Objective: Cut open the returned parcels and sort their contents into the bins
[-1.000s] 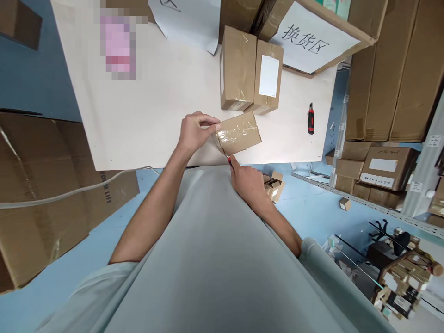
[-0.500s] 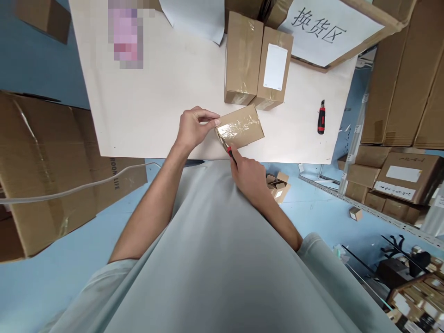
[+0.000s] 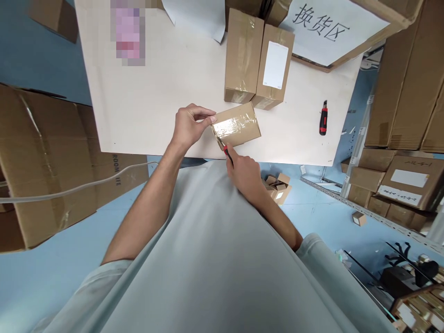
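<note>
A small brown carton [image 3: 237, 124] with shiny clear tape lies tilted near the front edge of the white table [image 3: 149, 101]. My left hand [image 3: 190, 125] pinches its upper left corner between thumb and fingers. Wrapped round a red and black utility knife [image 3: 227, 151], my right hand [image 3: 245, 173] is at the carton's lower left, and the blade meets the taped left end. Just behind stand two taller taped cartons side by side, the left one plain [image 3: 243, 55], the right one with a white label [image 3: 275, 64].
Another red and black knife [image 3: 323, 118] lies at the table's right. A box with a handwritten sheet [image 3: 335, 30] stands at the back right. Large cartons [image 3: 52, 171] flank the table's left, with a white cable [image 3: 86, 186] across them. Shelved boxes [image 3: 402, 180] are at the right.
The small carton and both hands have shifted slightly left. The knife has moved slightly left with my right hand, its blade still at the carton's left end. The view has shifted a little.
</note>
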The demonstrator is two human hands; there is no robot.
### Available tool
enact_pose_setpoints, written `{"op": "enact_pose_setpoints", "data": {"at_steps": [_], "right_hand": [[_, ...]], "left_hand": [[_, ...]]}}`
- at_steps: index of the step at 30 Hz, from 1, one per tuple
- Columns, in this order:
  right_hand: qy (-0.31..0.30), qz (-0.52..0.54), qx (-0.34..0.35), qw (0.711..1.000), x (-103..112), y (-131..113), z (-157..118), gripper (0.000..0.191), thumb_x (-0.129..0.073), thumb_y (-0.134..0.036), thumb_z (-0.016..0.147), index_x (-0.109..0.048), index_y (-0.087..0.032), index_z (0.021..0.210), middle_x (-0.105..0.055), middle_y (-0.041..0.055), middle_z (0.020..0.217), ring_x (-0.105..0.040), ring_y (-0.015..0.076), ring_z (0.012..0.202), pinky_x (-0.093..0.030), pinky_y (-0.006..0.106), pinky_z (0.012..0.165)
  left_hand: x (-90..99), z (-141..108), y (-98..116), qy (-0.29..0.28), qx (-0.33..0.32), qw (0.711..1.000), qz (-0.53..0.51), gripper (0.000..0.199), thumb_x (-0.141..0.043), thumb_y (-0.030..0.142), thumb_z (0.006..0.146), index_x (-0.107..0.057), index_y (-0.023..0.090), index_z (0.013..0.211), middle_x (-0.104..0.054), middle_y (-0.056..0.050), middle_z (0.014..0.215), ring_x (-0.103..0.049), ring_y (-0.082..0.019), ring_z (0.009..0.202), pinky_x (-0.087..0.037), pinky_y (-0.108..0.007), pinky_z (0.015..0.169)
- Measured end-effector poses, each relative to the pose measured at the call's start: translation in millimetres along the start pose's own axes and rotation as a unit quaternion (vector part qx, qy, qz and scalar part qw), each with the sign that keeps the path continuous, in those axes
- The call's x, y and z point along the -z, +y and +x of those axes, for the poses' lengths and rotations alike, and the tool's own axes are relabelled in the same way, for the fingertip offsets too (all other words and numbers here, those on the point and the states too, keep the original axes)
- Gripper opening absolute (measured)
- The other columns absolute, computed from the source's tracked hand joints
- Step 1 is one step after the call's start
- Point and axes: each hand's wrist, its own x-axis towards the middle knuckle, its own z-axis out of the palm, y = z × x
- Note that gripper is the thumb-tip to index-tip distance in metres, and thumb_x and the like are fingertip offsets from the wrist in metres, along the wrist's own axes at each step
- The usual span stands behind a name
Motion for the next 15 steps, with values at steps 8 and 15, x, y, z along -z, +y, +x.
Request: {"op": "enact_pose_setpoints", "data": {"at_steps": [8, 15], "right_hand": [[0.020, -0.128, 0.118, 0.985, -13, 48, 17, 0.072, -0.027, -0.017, 0.115, -0.008, -0.031, 0.183, -0.076, 0.0158, 0.127, -0.074, 0.0239, 0.100, -0.049, 0.030, 0.084], [0.042, -0.070, 0.134, 0.988, 1, 54, 6, 0.063, -0.028, -0.026, 0.119, -0.023, -0.029, 0.182, -0.081, 0.0131, 0.122, -0.074, 0.0256, 0.101, -0.047, 0.030, 0.086]], "left_hand": [[-2.0, 0, -3, -0.002, 0.000, 1.000, -0.006, 0.017, -0.088, 0.031, 0.085, -0.083, 0.020, 0.097, -0.079, -0.006, 0.104, -0.078, -0.023, 0.099, -0.066, -0.045, 0.104], [-3.6, -1, -4, -0.005, -0.005, 1.000, 0.003, 0.020, -0.087, 0.032, 0.085, -0.083, 0.019, 0.100, -0.081, -0.007, 0.107, -0.079, -0.024, 0.102, -0.066, -0.046, 0.104]]}}
